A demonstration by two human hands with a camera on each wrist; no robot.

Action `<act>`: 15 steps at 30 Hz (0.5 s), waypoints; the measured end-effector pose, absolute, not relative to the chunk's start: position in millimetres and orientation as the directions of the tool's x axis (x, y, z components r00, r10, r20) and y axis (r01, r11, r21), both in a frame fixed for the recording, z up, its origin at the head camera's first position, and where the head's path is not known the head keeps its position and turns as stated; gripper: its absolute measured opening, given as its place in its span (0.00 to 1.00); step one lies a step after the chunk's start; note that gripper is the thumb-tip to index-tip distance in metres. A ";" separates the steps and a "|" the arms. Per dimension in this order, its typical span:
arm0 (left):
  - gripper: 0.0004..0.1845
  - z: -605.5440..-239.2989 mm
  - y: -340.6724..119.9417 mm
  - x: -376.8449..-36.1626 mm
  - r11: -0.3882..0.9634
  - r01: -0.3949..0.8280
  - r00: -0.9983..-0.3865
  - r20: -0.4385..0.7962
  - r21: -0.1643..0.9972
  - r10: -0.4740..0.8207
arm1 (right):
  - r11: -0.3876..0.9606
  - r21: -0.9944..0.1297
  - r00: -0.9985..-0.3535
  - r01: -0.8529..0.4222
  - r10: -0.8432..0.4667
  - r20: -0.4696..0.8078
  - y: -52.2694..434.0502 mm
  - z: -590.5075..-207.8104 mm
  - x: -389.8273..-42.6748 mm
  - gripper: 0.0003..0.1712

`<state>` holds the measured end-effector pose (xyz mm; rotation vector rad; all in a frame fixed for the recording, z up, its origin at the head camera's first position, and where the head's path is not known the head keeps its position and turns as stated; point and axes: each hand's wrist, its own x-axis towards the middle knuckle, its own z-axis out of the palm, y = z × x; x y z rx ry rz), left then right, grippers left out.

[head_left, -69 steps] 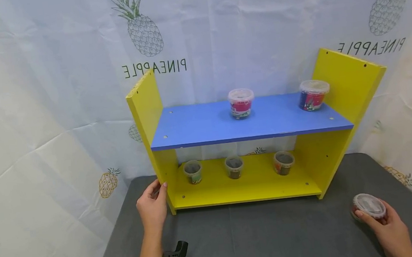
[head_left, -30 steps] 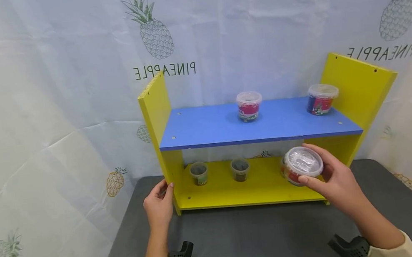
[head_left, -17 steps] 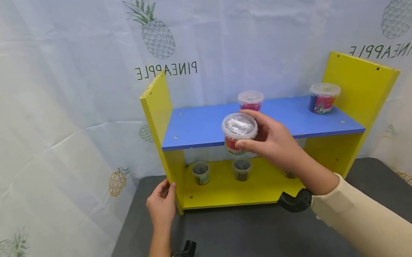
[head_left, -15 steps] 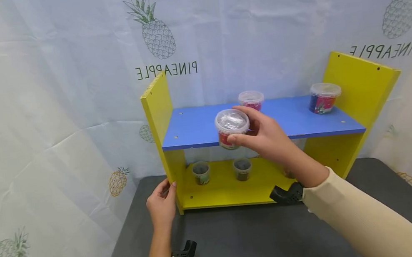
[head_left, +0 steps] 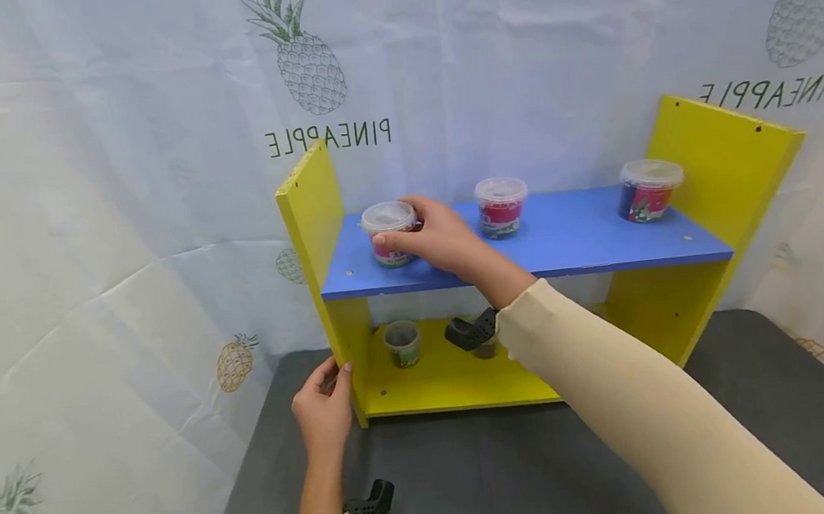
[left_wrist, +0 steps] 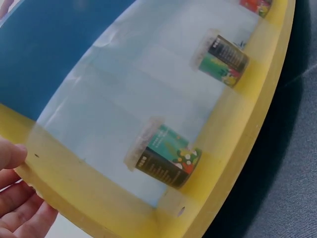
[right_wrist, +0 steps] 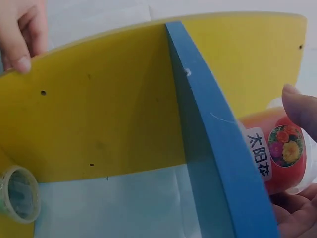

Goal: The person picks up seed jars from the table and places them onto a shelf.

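My right hand (head_left: 440, 233) grips a small lidded plastic tub (head_left: 387, 219) at the left end of the blue upper shelf (head_left: 568, 232). In the right wrist view, this tub (right_wrist: 282, 153) shows a red label with a flower picture; its base is at the blue board, though contact is hard to tell. My left hand (head_left: 322, 409) holds the front edge of the shelf unit's yellow left side panel (head_left: 310, 217), thumb on one side and fingers on the other. The left wrist view shows those fingers (left_wrist: 29, 213) at the panel's edge.
Two more lidded tubs stand on the blue shelf, one mid-shelf (head_left: 501, 207) and one at the right (head_left: 650, 190). Below, on the yellow board (head_left: 441, 392), are a green-labelled cup (head_left: 402, 343) and others partly hidden by my right arm. Dark cloth (head_left: 480, 476) covers the table.
My right hand has carried the tub from the table at the right, up and leftward past the lower cups, to the blue shelf's left end. My left hand stays on the side panel.
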<state>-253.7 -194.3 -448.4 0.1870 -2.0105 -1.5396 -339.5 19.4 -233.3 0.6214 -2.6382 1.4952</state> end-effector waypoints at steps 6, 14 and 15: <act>0.20 -449.5 -194.8 -251.6 0.319 0.218 -0.825 0.349 0.922 -0.444 | 0.424 -0.854 -0.942 -0.302 -0.271 0.198 -0.7 -233.6 -356.8 0.49; 0.19 -448.8 -194.6 -253.2 0.312 0.235 -0.819 0.361 0.920 -0.446 | 0.445 -0.852 -0.954 -0.275 -0.234 0.186 -11.6 -231.9 -365.9 0.45; 0.19 -448.3 -194.8 -253.5 0.312 0.240 -0.817 0.365 0.919 -0.446 | 0.454 -0.847 -0.954 -0.278 -0.234 0.188 -12.7 -231.7 -366.4 0.45</act>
